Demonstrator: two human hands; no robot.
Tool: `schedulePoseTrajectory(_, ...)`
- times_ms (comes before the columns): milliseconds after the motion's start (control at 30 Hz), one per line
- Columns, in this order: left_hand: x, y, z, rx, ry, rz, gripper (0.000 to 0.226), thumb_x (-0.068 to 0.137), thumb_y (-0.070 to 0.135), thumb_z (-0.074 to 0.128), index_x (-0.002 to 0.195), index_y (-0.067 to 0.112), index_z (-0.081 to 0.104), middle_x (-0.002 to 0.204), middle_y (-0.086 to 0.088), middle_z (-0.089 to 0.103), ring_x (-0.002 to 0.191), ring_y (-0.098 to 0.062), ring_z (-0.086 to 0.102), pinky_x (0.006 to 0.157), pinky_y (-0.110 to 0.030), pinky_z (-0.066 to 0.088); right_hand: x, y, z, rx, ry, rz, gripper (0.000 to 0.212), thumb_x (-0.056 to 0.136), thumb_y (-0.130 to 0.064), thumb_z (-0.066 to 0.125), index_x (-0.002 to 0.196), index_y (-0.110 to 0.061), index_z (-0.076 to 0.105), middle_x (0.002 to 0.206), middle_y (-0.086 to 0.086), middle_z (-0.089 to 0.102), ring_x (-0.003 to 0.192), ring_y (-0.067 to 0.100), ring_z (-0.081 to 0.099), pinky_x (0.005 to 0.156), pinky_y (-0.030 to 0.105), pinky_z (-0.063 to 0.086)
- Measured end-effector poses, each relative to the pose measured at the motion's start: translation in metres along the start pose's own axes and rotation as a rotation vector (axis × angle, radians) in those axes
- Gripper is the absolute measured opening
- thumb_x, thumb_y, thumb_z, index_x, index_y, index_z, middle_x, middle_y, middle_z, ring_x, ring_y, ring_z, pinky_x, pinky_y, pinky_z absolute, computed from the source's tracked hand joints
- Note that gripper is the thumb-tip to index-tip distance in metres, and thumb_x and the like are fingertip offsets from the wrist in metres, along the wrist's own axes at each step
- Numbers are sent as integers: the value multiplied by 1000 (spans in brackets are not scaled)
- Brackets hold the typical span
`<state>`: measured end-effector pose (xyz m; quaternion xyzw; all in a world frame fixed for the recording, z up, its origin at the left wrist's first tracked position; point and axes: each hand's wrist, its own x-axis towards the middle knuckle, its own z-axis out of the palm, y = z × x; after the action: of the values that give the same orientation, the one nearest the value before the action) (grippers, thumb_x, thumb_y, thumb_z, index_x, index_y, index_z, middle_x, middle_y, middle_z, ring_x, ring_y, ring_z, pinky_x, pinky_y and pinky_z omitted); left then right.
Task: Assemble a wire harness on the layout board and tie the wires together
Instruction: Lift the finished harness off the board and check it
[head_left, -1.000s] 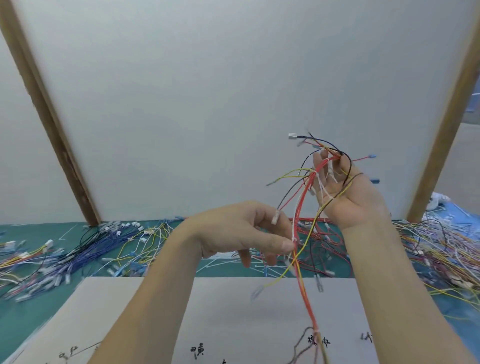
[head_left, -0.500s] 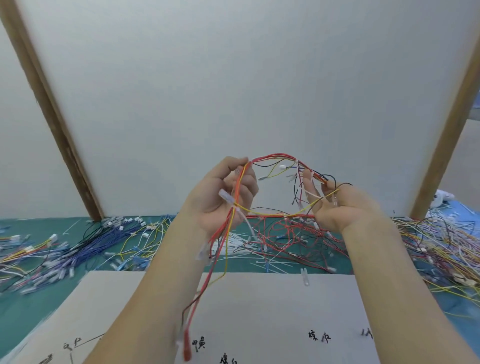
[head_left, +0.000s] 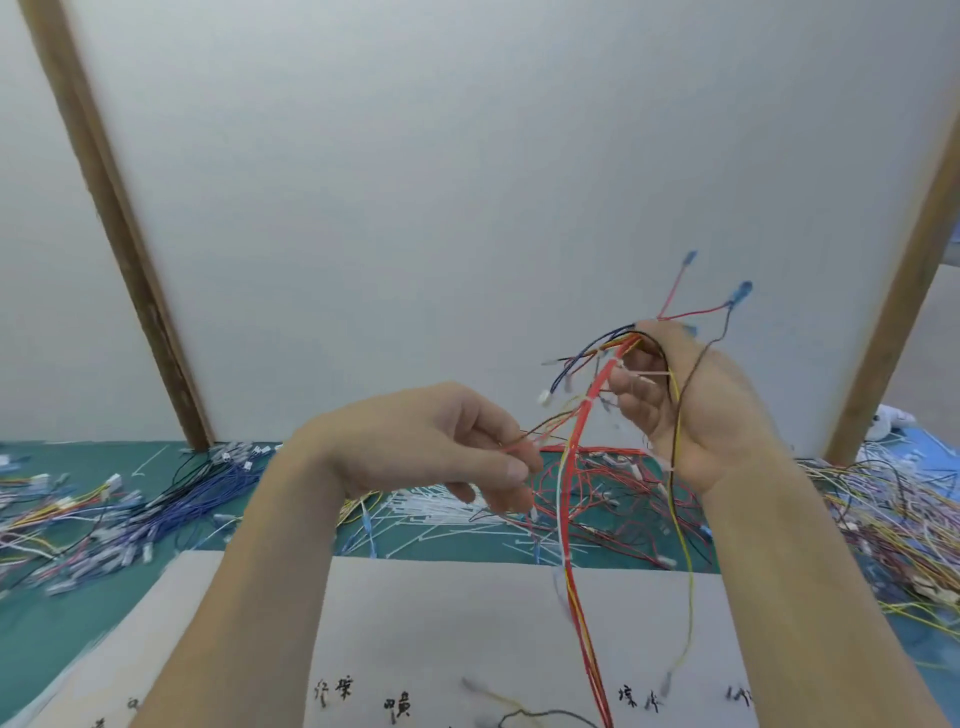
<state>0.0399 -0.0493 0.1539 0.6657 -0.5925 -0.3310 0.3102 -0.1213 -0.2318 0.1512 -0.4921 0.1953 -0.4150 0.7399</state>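
My right hand (head_left: 691, 405) is raised above the table and grips the upper end of a wire harness (head_left: 579, 467), a bundle of red, yellow, white and dark wires with white ties. The bundle hangs down from it over the white layout board (head_left: 441, 623), which carries black handwritten marks. Short wire ends with blue and white terminals fan out above and left of this hand. My left hand (head_left: 441, 452) is lower and to the left, pinching thin wires that branch off the bundle.
A green mat (head_left: 31, 639) covers the table. Blue and mixed wires (head_left: 130, 509) are heaped at the left, red wires (head_left: 613, 483) and white cable ties (head_left: 441, 514) in the middle, yellow and mixed wires (head_left: 893, 525) at the right. A white panel with wooden posts (head_left: 119, 223) stands behind.
My right hand rose and moved right, lifting the harness so it hangs straight down. My left hand dropped lower and let go of the main bundle, now pinching side wires.
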Motion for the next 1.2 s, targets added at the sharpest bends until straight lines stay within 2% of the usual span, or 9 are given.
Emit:
schedulePoseTrajectory(100,-12,1,-10,168,133,-38,48,87,27,82,132,34,64,110,15,77,101,-3,71,93,-33,54,-8,5,12,-195,-43,-105,21,102,-19,58,84,-8,63,59,0,62,42,15,64,36,20,46)
schedulePoseTrajectory(233,-4,9,-7,-93,540,189,39,88,18,81,121,35,71,103,7,76,83,-7,69,71,-28,55,-18,14,25,-426,-9,-253,17,96,-19,65,82,-9,61,55,3,65,43,24,68,38,26,45)
schedulePoseTrajectory(433,34,4,24,-174,351,252,38,100,-1,60,132,20,63,120,0,68,91,-14,72,77,-29,60,-25,22,35,-1087,-106,-448,25,100,-30,59,79,-17,66,73,5,71,71,29,70,69,46,59)
schedulePoseTrajectory(600,36,-18,11,-320,262,269,48,97,-10,50,133,17,66,130,-5,69,105,-21,71,94,-47,60,-29,16,31,-1297,-277,-420,41,105,-28,50,65,-18,54,56,-6,48,51,10,47,49,28,32)
schedulePoseTrajectory(733,45,-28,14,-402,216,302,51,87,-14,67,129,16,68,124,-12,71,103,-27,70,98,-49,58,-32,20,35,-1240,-302,-448,44,102,-28,53,61,-14,56,49,-11,50,45,6,44,45,21,33)
schedulePoseTrajectory(867,52,-32,18,-441,279,300,23,92,-2,71,100,19,77,99,-6,76,87,-20,74,81,-36,62,-27,23,33,-1165,-278,-422,51,102,-37,57,55,-18,55,48,-6,50,45,7,39,48,23,28)
schedulePoseTrajectory(1033,59,-41,16,-665,464,182,27,97,-9,56,115,3,72,102,-17,76,82,-27,75,68,-34,65,-25,16,30,-677,-303,-126,48,102,-52,54,91,-12,80,88,4,79,86,18,76,69,36,65)
schedulePoseTrajectory(1133,62,-46,10,-907,588,161,20,100,-4,54,117,-2,64,98,-13,74,71,-21,75,63,-32,65,-27,15,25,-904,-174,-303,28,97,-42,67,83,-21,79,78,1,76,75,20,73,80,50,63)
schedulePoseTrajectory(1200,61,-47,4,-1082,628,195,18,100,-5,52,114,0,62,93,-11,74,67,-20,75,62,-31,64,-32,8,21,-987,-170,-343,17,92,-41,71,80,-30,76,71,-10,73,65,17,72,72,47,64)
